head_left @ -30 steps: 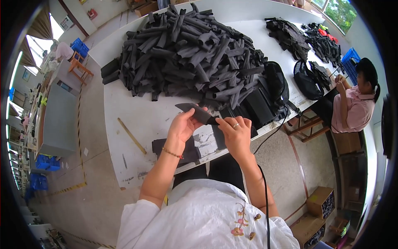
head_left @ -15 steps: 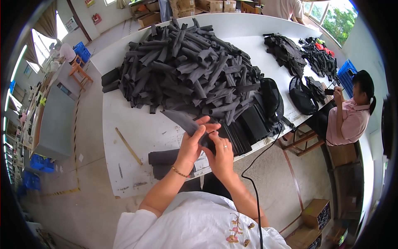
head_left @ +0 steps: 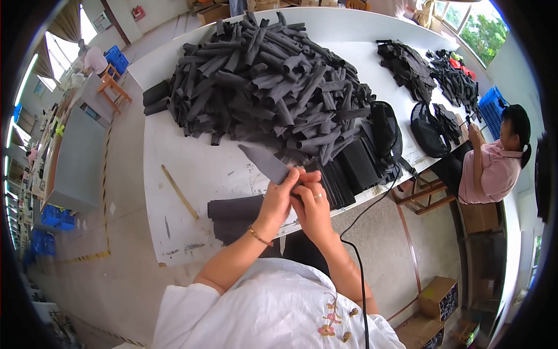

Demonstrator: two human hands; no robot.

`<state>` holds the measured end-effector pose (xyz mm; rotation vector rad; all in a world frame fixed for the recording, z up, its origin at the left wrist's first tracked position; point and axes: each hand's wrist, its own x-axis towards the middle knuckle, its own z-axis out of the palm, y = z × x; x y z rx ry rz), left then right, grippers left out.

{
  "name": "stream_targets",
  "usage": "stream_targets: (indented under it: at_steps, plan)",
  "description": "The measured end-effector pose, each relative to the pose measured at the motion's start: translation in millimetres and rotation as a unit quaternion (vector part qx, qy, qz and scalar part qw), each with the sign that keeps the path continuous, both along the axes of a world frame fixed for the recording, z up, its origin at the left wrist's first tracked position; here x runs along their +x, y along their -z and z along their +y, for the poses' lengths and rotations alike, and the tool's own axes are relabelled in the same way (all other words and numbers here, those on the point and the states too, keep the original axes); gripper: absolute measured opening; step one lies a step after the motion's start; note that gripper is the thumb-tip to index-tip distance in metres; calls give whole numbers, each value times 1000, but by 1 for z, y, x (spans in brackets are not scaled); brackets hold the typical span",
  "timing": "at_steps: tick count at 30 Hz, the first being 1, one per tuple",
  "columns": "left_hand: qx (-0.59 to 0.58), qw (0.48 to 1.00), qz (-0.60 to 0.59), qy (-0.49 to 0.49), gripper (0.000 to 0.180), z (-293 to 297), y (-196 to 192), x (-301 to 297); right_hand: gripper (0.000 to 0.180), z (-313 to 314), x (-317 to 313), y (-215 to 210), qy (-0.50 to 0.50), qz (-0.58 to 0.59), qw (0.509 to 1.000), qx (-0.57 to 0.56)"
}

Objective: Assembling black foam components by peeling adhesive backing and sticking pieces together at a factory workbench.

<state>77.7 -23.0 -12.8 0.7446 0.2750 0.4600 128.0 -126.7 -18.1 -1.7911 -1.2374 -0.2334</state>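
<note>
Both hands are close together over the near edge of the white table [head_left: 180, 168]. My left hand [head_left: 278, 200] pinches a dark grey fabric piece [head_left: 263, 163], whose pointed end sticks out up and to the left. Against it, my right hand [head_left: 311, 206] has its fingers curled at the fabric's near end; that end is hidden between the hands. A large heap of dark grey fabric pieces [head_left: 267, 87], many curled into tubes, lies beyond them. Beside my left wrist is a neat stack of dark fabric [head_left: 232, 214]. Flat black pieces [head_left: 331, 185] are lined up just right of my right hand.
A wooden strip [head_left: 179, 191] lies on the table at left. Black mesh bags [head_left: 386, 134] and more dark pieces [head_left: 407, 70] are at right. A black cable [head_left: 359, 262] hangs by my right arm. A person in pink [head_left: 488, 168] sits at the table's right side.
My hands have drawn closer together, and the right fingers have curled in more. The fabric piece now lies flatter, with its pointed end shifted slightly right. The whole view has shifted a little.
</note>
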Motion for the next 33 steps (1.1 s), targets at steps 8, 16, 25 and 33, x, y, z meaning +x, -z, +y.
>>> stream_targets:
  at_steps: [8,16,25,33]
  plan:
    - [-19,999,-10,-37,23,20,-3,-1,24,-17,0,-5,-36,40,998,-43]
    - [-70,997,22,-6,26,-2,-8,-9,20,-8,0,-10,-76,65,995,0]
    - [-86,994,-14,-69,31,18,-18,-7,19,-18,6,-6,-77,29,996,-32]
    - [-95,990,-61,-79,26,11,-10,-5,19,-11,7,-11,-68,10,997,32]
